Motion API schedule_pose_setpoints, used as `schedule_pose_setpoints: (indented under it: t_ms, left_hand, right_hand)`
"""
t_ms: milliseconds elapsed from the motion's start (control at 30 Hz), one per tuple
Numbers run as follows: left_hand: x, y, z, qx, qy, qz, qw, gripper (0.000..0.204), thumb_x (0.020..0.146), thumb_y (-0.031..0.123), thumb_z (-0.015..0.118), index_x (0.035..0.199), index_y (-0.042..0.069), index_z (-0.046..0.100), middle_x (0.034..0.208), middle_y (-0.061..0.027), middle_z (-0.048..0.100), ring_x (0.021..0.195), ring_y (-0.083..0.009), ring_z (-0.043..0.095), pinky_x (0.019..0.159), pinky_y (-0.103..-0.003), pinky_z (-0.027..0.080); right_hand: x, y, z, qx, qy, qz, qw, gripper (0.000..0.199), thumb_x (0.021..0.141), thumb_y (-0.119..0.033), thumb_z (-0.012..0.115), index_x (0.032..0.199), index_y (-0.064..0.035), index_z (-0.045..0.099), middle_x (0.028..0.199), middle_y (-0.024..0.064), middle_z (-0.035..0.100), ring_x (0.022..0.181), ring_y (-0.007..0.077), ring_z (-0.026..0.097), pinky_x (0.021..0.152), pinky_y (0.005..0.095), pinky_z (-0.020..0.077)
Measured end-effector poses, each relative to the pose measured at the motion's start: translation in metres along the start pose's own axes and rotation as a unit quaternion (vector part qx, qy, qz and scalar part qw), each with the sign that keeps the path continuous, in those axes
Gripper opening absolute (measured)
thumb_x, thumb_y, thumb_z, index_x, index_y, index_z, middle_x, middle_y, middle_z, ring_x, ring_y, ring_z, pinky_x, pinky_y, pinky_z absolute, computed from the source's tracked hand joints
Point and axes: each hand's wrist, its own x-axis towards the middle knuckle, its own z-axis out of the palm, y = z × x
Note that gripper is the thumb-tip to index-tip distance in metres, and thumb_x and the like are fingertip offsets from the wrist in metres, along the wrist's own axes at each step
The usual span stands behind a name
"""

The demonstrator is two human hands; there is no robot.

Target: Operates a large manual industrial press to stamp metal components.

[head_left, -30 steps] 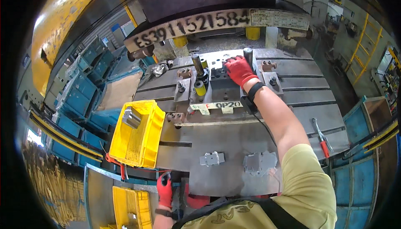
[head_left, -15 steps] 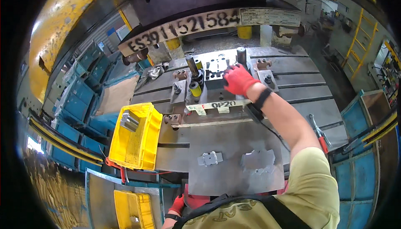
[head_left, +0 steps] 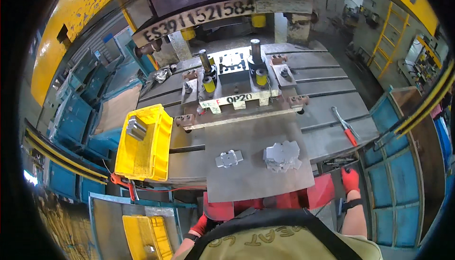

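Observation:
My right hand (head_left: 350, 180), in a red glove, is low on the right, just off the table's front edge beside a red panel (head_left: 322, 191). Its fingers are bunched around a small dark spot, and their grip is unclear. My left hand (head_left: 199, 225), also red-gloved, is at the lower left by another red panel (head_left: 218, 210); my body partly covers it. Ahead, the die set (head_left: 235, 78) stands on the press bed with a bright flat metal piece on top. Closer lie a small formed metal part (head_left: 229, 159) and a stack of flat metal blanks (head_left: 282, 156).
A yellow bin (head_left: 164, 142) at left holds grey metal pieces (head_left: 136, 128). Red-handled locking pliers (head_left: 345, 127) lie on the bed at right. The heavy upper press plate (head_left: 199, 19) hangs over the die. Another yellow bin (head_left: 162, 236) stands lower left, with blue crates (head_left: 71, 117) beyond.
My right hand has left the die and come back down to the table's front right. The view has shifted, and the die and blank stack show more fully. My left hand stays low.

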Motion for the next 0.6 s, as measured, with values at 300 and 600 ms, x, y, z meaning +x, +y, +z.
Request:
schedule_pose_setpoints:
  t_ms: [300,600]
  left_hand:
    - [0.013,0.006,-0.001,0.018,0.0,0.034,0.999,0.038,0.08,0.035,0.047,0.1,0.004,0.054,0.089,-0.012,0.058,0.083,-0.0216,0.054,0.072,-0.031,0.042]
    - [0.017,0.012,-0.005,0.03,0.001,0.048,0.998,0.039,0.079,0.035,0.048,0.101,0.004,0.054,0.089,-0.0126,0.058,0.083,-0.0221,0.054,0.073,-0.032,0.042]
  right_hand:
    - [-0.016,0.106,0.097,0.015,-0.268,-0.168,0.948,0.041,0.071,-0.031,0.058,0.107,-0.0133,0.05,0.102,0.0051,0.054,0.089,0.0191,0.052,0.07,0.0293,0.0442]
    - [-0.013,0.087,0.101,-0.07,-0.306,-0.103,0.944,0.043,0.071,-0.026,0.059,0.11,-0.0121,0.047,0.106,0.0038,0.053,0.093,0.0169,0.051,0.075,0.0271,0.0424]
